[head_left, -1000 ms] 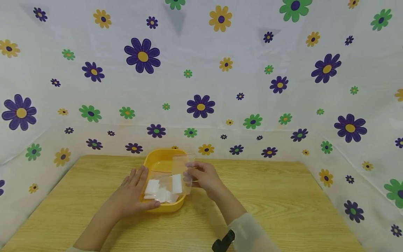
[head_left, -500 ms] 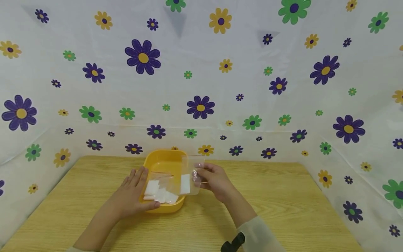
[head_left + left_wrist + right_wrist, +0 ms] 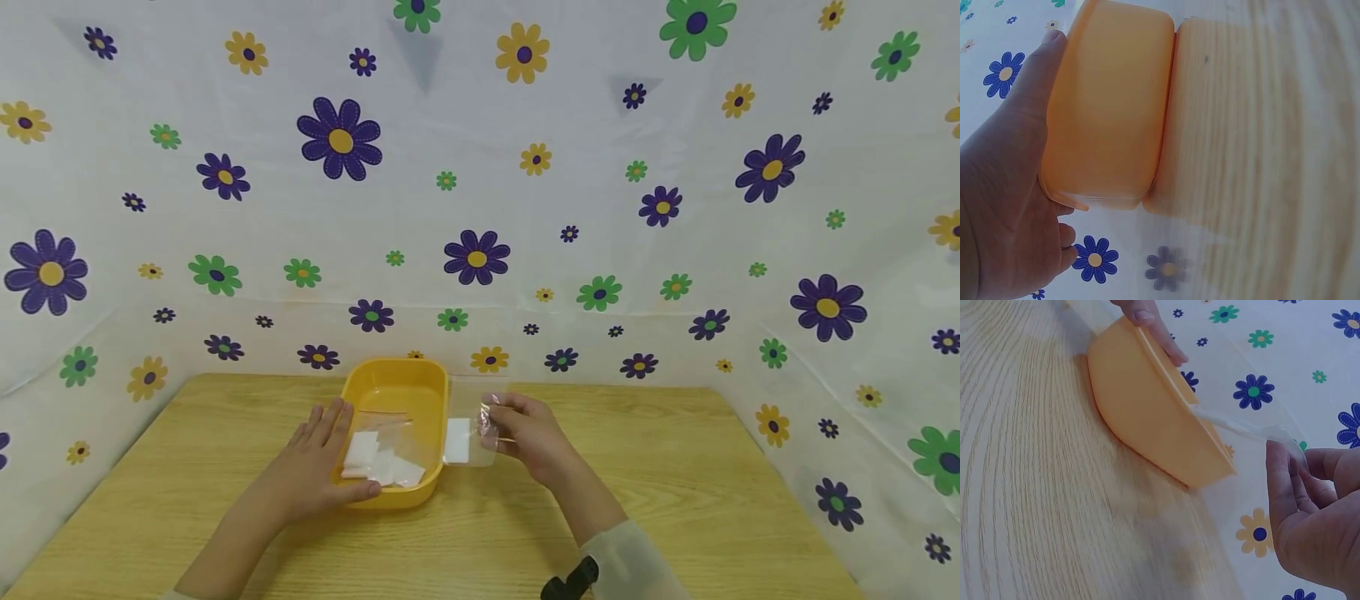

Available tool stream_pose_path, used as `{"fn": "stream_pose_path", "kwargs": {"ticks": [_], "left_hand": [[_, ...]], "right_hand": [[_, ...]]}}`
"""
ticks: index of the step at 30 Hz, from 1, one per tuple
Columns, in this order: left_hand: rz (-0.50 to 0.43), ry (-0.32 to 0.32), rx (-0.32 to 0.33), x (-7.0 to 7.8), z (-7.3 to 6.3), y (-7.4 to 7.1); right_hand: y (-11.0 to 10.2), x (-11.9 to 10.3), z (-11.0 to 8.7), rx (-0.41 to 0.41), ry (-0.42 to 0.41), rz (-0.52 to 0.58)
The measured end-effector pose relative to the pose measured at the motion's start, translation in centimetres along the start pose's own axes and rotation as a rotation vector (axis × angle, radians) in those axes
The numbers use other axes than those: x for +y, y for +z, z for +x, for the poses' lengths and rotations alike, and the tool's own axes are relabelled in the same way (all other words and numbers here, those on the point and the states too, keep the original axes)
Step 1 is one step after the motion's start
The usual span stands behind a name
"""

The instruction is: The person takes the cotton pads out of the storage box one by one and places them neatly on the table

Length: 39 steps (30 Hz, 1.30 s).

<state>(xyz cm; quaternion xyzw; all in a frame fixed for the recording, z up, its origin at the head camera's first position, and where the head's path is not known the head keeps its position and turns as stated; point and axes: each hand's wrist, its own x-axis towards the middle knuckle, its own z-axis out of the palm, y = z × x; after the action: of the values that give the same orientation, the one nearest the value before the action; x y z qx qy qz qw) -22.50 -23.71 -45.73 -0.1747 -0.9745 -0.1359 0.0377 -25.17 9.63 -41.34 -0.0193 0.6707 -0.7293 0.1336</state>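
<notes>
The table (image 3: 667,467) has a flat, light wood-grain top. In the head view, the grain runs from side to side. One yellow tub (image 3: 401,498) stands directly on the surface, base down and open side up. Position: left of centre, close to the rear edge. The tub's longer sides run front to back. The left wrist view shows an orange-tinted reflection on the tabletop beside the tub.

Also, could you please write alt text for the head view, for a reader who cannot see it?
A right hand pinches a clear bag with a white piece beside a yellow tub of similar bags. The left hand rests on the tub's left rim. Behind the wooden table is a flower-patterned backdrop.
</notes>
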Motion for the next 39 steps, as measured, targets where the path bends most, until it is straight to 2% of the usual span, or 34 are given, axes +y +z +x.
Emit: {"fn": "stream_pose_path", "kwargs": {"ticks": [10, 29, 39], "left_hand": [[-0.009, -0.015, -0.016, 0.3, 0.0, -0.4], [-0.004, -0.008, -0.015, 0.4, 0.0, -0.4], [-0.020, -0.007, -0.024, 0.6, -0.2, -0.6]], "right_hand": [[-1.0, 0.6, 0.1, 0.040, 0.014, 0.002], [-2.2, 2.4, 1.1, 0.092, 0.111, -0.002], [-3.0, 4.1, 1.8, 0.083, 0.125, -0.003]]}}
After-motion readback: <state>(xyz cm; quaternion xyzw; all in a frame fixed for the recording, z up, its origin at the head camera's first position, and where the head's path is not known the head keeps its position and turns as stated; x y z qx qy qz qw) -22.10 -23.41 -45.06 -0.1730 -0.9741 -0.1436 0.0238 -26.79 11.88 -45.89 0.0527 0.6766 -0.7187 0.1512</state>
